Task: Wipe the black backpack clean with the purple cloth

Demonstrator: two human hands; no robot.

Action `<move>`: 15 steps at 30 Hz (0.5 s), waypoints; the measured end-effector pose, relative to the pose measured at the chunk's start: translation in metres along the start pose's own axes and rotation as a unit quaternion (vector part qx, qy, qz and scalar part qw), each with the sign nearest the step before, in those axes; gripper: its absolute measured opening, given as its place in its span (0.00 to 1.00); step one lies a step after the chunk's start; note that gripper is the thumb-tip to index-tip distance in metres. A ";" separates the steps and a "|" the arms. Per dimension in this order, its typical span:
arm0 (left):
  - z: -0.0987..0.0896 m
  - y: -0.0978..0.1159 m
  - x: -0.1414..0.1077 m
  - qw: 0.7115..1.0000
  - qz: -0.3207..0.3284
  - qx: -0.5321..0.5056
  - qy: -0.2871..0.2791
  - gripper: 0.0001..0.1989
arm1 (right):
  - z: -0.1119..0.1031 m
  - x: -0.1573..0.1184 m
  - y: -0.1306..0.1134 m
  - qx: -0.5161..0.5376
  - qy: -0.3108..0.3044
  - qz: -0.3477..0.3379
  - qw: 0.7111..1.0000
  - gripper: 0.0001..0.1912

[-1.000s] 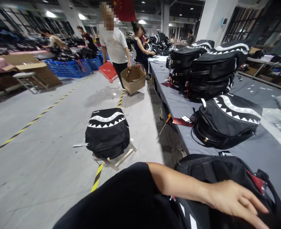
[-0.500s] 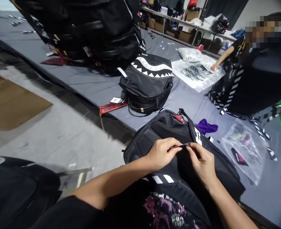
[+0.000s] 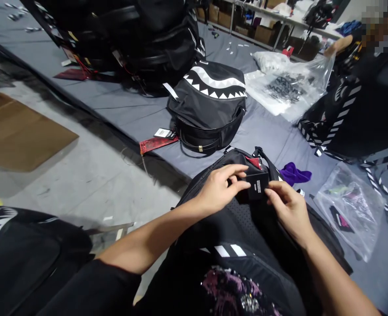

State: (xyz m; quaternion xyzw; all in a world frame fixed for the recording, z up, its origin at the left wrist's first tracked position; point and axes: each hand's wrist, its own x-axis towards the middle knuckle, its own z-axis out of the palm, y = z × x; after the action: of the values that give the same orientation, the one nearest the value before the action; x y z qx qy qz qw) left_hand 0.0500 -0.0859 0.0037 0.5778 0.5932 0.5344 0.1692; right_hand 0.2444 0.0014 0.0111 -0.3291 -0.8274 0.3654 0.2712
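Note:
A small black card (image 3: 257, 186) with fine white print faces me, above a black backpack (image 3: 213, 230) lying close in front of me. My right hand (image 3: 289, 208) pinches the card's right edge between thumb and fingers. At its left edge is my left hand (image 3: 223, 186), thumb tip against the card and fingers curved apart from the thumb. A bit of red (image 3: 254, 163) shows at the backpack's top, just beyond the card. Pink and silver sequins (image 3: 230, 292) cover part of the backpack nearest me.
Beyond lies a black backpack with white teeth (image 3: 213, 101), a red tag (image 3: 157, 144) beside it. A purple cloth (image 3: 294, 174) and a clear bag (image 3: 353, 210) are at right. Another person's hand (image 3: 339, 45) lifts a printed plastic bag (image 3: 289, 90). More black bags (image 3: 124, 44) stand upper left.
The card, seen edge-on before, now shows its printed face. My left hand's fingers have spread a little from the thumb. The other person's hand has raised the plastic bag's edge. The view has shifted slightly.

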 end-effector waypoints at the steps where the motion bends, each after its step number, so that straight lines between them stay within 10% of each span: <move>1: 0.001 0.000 -0.001 0.999 0.043 0.001 -0.009 0.08 | 0.001 -0.001 -0.001 -0.005 -0.002 -0.008 1.000 0.07; 7: 0.007 -0.011 -0.016 0.933 0.312 0.165 0.069 0.09 | -0.003 -0.005 -0.013 0.111 -0.006 0.137 0.984 0.16; 11: 0.006 -0.017 -0.024 0.923 0.337 0.184 0.033 0.11 | -0.003 -0.002 -0.020 0.195 -0.099 0.158 0.963 0.14; 15: -0.005 -0.025 -0.021 0.944 0.200 0.258 0.055 0.27 | -0.011 0.013 -0.008 -0.006 0.061 0.042 0.997 0.09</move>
State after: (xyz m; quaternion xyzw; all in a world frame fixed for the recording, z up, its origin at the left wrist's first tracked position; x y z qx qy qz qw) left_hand 0.0387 -0.1005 -0.0241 0.6783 0.5912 0.4169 -0.1289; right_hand 0.2411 0.0116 0.0269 -0.3869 -0.7969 0.3507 0.3038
